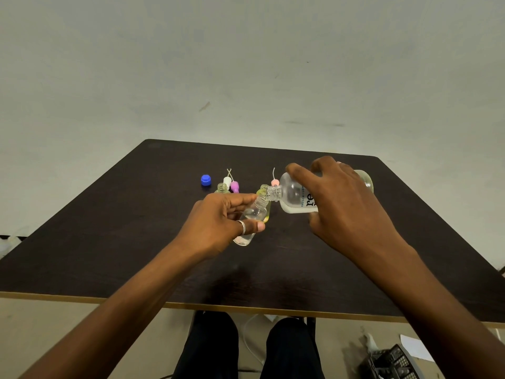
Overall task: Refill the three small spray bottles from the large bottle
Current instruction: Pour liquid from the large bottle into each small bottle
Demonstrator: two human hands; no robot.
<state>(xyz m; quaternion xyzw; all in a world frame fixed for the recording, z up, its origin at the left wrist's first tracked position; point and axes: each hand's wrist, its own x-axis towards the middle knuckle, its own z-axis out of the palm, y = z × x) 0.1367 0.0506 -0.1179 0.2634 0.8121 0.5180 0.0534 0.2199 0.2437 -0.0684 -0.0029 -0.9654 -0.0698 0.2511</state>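
Note:
My right hand (347, 203) grips the large clear bottle (293, 196), tipped on its side with its open neck pointing left. My left hand (218, 222) holds a small clear spray bottle (252, 217) tilted, its open mouth right at the large bottle's neck. Clear liquid lies in both. A second small bottle (265, 192), yellowish and uncapped, stands just behind them. A third small open bottle (223, 187) stands further left, partly hidden by my left hand.
On the dark table (136, 228) lie a blue cap (205, 180), a white spray head (227, 180), a purple spray head (234, 186) and a pink spray head (275, 182), each spray head with a thin tube. A black crate (393, 362) sits on the floor at lower right.

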